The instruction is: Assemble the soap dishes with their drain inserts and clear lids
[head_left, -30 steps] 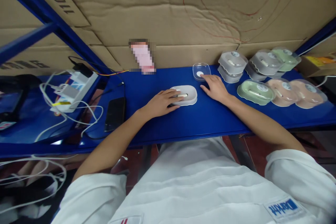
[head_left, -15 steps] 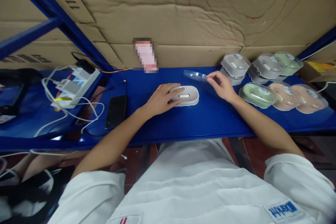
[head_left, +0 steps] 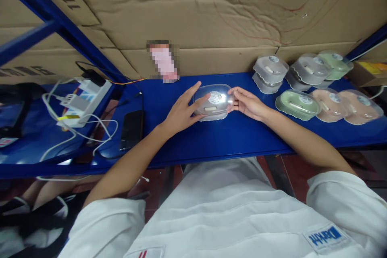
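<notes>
A clear domed lid [head_left: 222, 92] with a round white sticker is tilted over a grey oval dish [head_left: 214, 117] on the blue table. My right hand [head_left: 248, 104] pinches the lid's right end between thumb and fingers. At the left end, my left hand [head_left: 181, 109] is open, its fingers spread around the lid and dish. Whether those fingertips touch the lid or only the dish, I cannot tell. Through the clear plastic, a short white bar shows on top of the dish.
Several lidded dishes, such as a green one [head_left: 298, 105] and a grey one [head_left: 271, 69], stand to the right, some stacked. A black phone [head_left: 132, 130] lies at left near a power strip [head_left: 87, 98] with loose white cables. Cardboard [head_left: 196, 20] lines the back.
My right hand has brought the clear lid left from beside the dish to over it. My left hand's fingers have lifted and spread from the dish's top.
</notes>
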Demonstrator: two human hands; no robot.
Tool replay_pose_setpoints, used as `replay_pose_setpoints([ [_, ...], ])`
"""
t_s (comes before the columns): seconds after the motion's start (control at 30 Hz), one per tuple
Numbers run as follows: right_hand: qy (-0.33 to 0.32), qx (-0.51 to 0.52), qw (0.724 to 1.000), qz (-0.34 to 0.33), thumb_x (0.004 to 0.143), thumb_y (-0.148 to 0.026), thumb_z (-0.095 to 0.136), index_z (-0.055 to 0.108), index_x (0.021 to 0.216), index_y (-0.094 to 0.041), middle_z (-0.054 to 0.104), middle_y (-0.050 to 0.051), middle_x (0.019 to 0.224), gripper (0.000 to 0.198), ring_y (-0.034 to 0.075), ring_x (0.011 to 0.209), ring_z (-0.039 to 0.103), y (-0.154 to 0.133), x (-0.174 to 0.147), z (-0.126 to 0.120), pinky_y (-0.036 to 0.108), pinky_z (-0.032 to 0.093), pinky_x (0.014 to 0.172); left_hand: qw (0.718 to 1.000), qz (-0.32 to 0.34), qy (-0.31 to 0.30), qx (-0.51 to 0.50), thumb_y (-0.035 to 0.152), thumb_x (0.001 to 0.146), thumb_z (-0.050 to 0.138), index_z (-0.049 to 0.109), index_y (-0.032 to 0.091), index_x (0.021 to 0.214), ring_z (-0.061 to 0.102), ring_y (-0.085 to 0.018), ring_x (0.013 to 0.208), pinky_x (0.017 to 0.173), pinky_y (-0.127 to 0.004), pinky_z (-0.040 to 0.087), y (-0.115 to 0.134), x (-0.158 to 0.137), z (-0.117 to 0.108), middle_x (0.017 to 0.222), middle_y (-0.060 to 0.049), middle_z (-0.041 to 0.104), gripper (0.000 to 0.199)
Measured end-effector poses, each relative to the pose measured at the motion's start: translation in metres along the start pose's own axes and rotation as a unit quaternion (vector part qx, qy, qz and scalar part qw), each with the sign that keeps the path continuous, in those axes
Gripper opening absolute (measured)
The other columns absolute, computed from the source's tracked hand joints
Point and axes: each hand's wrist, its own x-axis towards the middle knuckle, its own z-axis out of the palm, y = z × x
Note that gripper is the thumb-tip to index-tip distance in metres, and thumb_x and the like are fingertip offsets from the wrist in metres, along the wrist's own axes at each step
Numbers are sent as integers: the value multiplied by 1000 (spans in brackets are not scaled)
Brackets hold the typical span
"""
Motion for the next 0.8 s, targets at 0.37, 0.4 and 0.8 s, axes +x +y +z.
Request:
replay_pose_setpoints([
  [0.37, 5, -7, 1000, 15, 88, -56, 86, 68, 119, -24, 72, -2, 87, 47, 16, 81, 74, 1, 0, -2, 29, 65, 70, 997, 2, -36, -68, 46, 101, 72, 26, 37, 173, 39, -39, 160, 127, -63, 40, 2, -3, 5, 175, -19, 35, 86],
  [0.4, 6, -20, 1000, 14, 89, -57, 85, 68, 119, -25, 72, -2, 87, 48, 16, 81, 73, 3, 0, -3, 29, 64, 69, 997, -1, -37, -71, 46, 102, 72, 27, 37, 172, 39, -39, 160, 127, -63, 40, 2, -3, 5, 175, -18, 35, 84],
  [0.8, 70, -526, 834, -153, 110, -67, 40, 60, 149, -25, 71, 13, 141, 61, 31, 127, 69, 18, -1, -13, 57, 53, 114, 989, -48, -86, -110, 51, 108, 58, 42, 29, 167, 40, -36, 160, 129, -62, 38, -3, -6, 6, 173, -17, 39, 65],
])
